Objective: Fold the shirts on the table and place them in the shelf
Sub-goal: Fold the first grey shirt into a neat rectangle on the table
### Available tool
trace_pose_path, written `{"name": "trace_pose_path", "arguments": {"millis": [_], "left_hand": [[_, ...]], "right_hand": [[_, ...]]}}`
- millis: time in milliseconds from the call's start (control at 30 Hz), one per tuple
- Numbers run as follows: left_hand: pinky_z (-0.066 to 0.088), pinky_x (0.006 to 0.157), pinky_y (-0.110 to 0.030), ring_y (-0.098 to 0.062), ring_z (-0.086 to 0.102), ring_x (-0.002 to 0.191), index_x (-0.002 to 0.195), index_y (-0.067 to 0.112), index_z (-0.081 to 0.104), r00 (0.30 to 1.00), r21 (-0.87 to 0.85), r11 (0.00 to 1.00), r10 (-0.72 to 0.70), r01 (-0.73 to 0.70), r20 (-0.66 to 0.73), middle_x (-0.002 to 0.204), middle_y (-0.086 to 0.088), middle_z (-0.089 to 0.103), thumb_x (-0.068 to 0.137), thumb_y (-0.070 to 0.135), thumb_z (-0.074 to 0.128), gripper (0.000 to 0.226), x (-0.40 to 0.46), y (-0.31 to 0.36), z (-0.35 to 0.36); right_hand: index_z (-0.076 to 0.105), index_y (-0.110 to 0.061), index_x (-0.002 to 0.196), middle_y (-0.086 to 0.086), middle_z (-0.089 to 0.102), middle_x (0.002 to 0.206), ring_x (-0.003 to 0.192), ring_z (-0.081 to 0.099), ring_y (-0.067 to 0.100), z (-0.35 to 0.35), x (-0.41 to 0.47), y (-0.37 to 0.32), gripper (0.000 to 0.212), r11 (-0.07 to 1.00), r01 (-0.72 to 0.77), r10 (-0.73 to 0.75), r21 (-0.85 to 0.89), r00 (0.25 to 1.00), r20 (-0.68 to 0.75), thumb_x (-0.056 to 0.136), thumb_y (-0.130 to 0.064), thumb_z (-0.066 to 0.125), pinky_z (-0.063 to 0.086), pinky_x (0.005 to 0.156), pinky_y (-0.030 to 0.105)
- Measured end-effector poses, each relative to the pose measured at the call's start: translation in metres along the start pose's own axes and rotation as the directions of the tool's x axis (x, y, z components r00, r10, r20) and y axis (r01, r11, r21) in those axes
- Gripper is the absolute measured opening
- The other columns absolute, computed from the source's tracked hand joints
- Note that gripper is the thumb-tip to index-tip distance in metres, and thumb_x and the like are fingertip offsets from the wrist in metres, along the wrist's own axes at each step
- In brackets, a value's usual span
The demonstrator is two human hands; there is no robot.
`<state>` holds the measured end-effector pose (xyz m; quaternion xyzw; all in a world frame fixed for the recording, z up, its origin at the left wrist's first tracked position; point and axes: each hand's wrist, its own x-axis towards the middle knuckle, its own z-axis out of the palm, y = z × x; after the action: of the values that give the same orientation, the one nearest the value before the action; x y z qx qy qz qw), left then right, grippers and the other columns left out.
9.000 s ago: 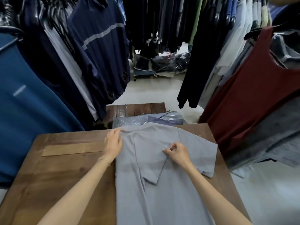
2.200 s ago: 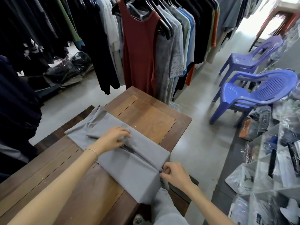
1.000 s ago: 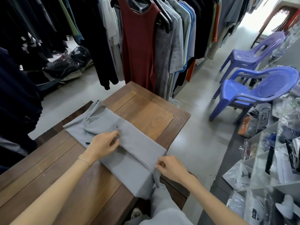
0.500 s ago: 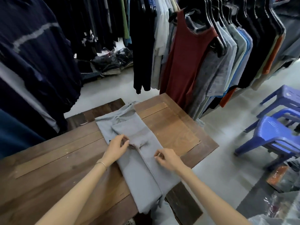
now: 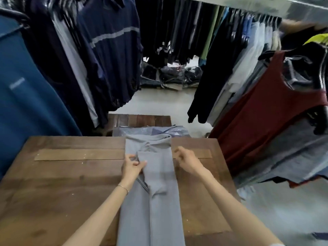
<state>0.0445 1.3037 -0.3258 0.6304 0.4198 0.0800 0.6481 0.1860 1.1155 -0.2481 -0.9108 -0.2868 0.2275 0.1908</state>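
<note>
A grey shirt (image 5: 159, 174) lies on the wooden table (image 5: 71, 183), folded lengthwise into a narrow strip that runs from the far edge toward me, collar end farthest away. My left hand (image 5: 132, 166) pinches a folded sleeve layer at the strip's left edge. Just off the right edge is my right hand (image 5: 188, 161), blurred, with fingers curled and no cloth visible in them. No shelf is in view.
A plastic-wrapped garment packet (image 5: 138, 131) lies on a low slatted bench (image 5: 140, 119) just beyond the table. Racks of hanging clothes crowd the left (image 5: 110, 50). A maroon tank top (image 5: 262, 121) hangs close on the right. Bagged clothes (image 5: 174, 77) sit on the floor behind.
The view swung back left to face the table squarely. My right hand has come off the shirt to its right edge. My left hand still pinches the fold.
</note>
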Motion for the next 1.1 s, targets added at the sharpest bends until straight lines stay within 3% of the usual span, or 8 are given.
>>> {"name": "trace_pose_path", "arguments": {"millis": [167,233,300,367,433,700,933,1100], "left_hand": [[0.051,0.059,-0.013,-0.018,0.062,0.072,0.102,0.008,0.056,0.998,-0.168,0.985,0.026,-0.036,-0.06,0.079,-0.01,0.065,0.082,-0.001,0.07,0.026,-0.013,0.001,0.005],[0.052,0.061,-0.014,-0.016,0.064,0.072,0.099,0.013,0.057,0.998,-0.203,0.978,0.04,-0.051,-0.056,0.08,-0.01,0.067,0.083,-0.001,0.068,0.023,-0.014,-0.001,0.003],[0.053,0.062,-0.015,-0.014,0.066,0.072,0.097,0.014,0.058,0.998,-0.242,0.97,0.022,-0.035,-0.056,0.081,-0.01,0.068,0.084,-0.001,0.067,0.022,-0.013,-0.002,0.003],[0.054,0.06,-0.016,-0.008,0.067,0.066,0.097,0.013,0.058,0.998,-0.26,0.965,0.012,-0.028,-0.061,0.08,-0.008,0.069,0.084,-0.002,0.066,0.021,-0.011,-0.002,0.003],[0.054,0.059,-0.017,-0.006,0.068,0.064,0.098,0.01,0.06,0.997,-0.274,0.961,0.007,-0.026,-0.071,0.078,-0.009,0.069,0.085,-0.003,0.064,0.019,-0.01,-0.002,0.003],[0.053,0.057,-0.015,-0.007,0.067,0.06,0.097,0.011,0.063,0.993,-0.248,0.968,0.004,-0.032,-0.116,0.065,0.001,0.071,0.092,0.0,0.057,0.013,-0.009,-0.003,0.008],[0.054,0.059,-0.014,-0.005,0.067,0.059,0.099,0.008,0.062,0.989,-0.266,0.963,0.005,-0.045,-0.15,0.073,-0.006,0.069,0.091,0.001,0.058,0.011,-0.013,0.005,0.013],[0.053,0.055,-0.02,-0.013,0.065,0.061,0.098,0.011,0.06,0.973,-0.211,0.978,-0.042,-0.007,-0.227,0.07,-0.005,0.068,0.084,0.017,0.071,0.019,-0.013,0.012,0.023]], "right_hand": [[0.045,-0.033,0.128,0.01,0.061,0.108,0.102,0.057,0.029,-0.041,0.084,-0.007,0.059,0.947,0.262,-0.232,-0.186,0.958,0.171,0.075,-0.006,0.049,0.049,0.086,0.044],[0.053,-0.032,0.117,0.008,0.059,0.104,0.093,0.054,0.023,-0.055,0.094,-0.021,0.046,0.919,0.302,-0.237,-0.254,0.936,0.259,0.079,-0.004,0.049,0.051,0.083,0.035],[0.061,-0.024,0.088,-0.003,0.055,0.081,0.072,0.048,0.013,-0.063,0.109,-0.029,0.018,0.861,0.357,-0.217,-0.361,0.902,0.372,0.082,-0.006,0.059,0.041,0.06,0.005],[0.055,-0.025,0.07,-0.012,0.043,0.064,0.061,0.044,0.013,-0.068,0.125,-0.034,0.021,0.794,0.43,-0.204,-0.43,0.854,0.478,0.081,-0.012,0.068,0.032,0.048,0.009],[0.066,-0.019,0.085,-0.009,0.049,0.067,0.071,0.049,0.018,-0.067,0.145,-0.033,0.006,0.761,0.454,-0.199,-0.463,0.843,0.499,0.081,-0.019,0.071,0.036,0.062,0.02],[0.053,-0.017,0.092,0.004,0.055,0.096,0.087,0.052,0.023,-0.043,0.171,-0.007,0.009,0.844,0.381,-0.162,-0.378,0.852,0.498,0.09,-0.022,0.06,0.035,0.07,0.026],[0.053,-0.022,0.073,0.0,0.058,0.082,0.082,0.052,0.022,-0.037,0.168,0.006,0.027,0.994,0.106,-0.098,-0.004,0.933,0.347,0.082,0.0,0.041,0.043,0.072,0.031],[0.056,-0.018,0.076,-0.005,0.059,0.08,0.075,0.053,0.008,-0.042,0.155,0.015,0.018,0.982,0.028,-0.105,0.185,0.902,0.419,0.09,-0.027,0.065,0.041,0.066,0.013]]}}
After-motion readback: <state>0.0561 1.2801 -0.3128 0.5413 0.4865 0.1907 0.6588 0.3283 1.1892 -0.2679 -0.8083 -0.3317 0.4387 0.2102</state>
